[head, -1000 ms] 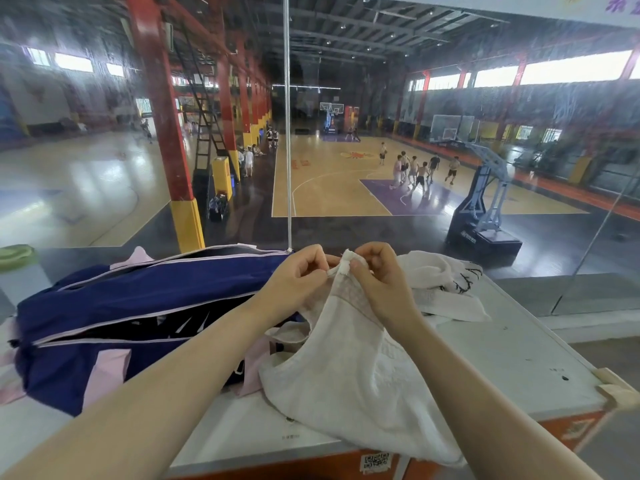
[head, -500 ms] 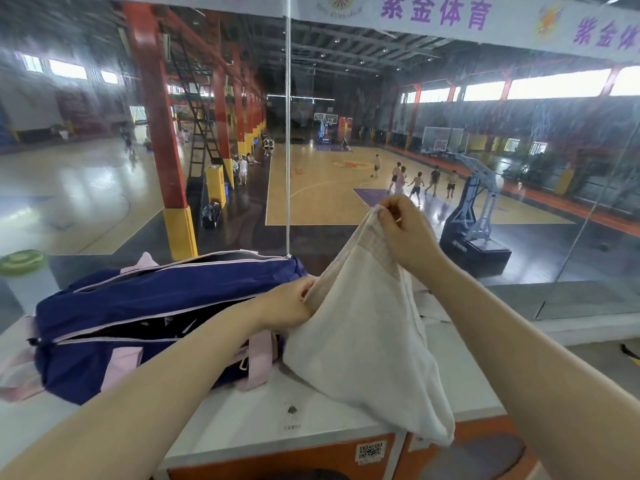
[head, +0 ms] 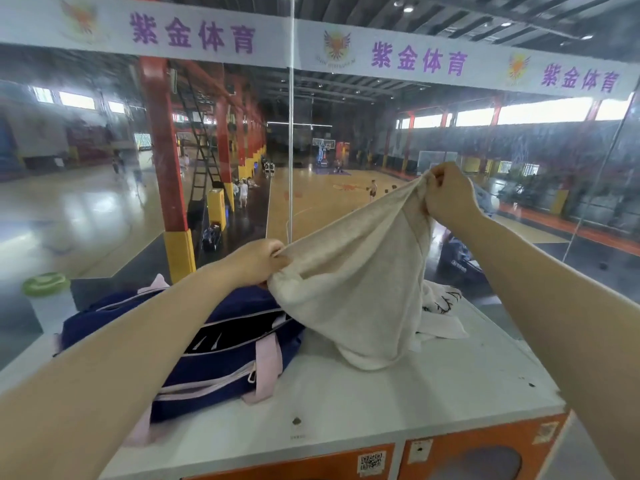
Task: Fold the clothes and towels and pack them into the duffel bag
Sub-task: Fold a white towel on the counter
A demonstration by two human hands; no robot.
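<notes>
- Two hands hold one cream towel (head: pixel 360 292) stretched in the air at the centre of the frame, above the white cabinet top (head: pixel 398 400).
- The left hand (head: pixel 258 263) pinches one corner low at centre, fingers curled tight on the cloth.
- The right hand (head: pixel 446 195) grips the other corner higher, at right of centre, fingers bunched round it.
- The towel looks soft and napped, plain off-white; it sags between the hands in a slanting fold, its lower end touching the cabinet top.
- The navy duffel bag (head: pixel 221 344), with pink straps and pale piping, lies at lower left, its zip open on a dark inside.
- A white garment with black markings (head: pixel 441 303) lies behind the towel, right of centre.
</notes>
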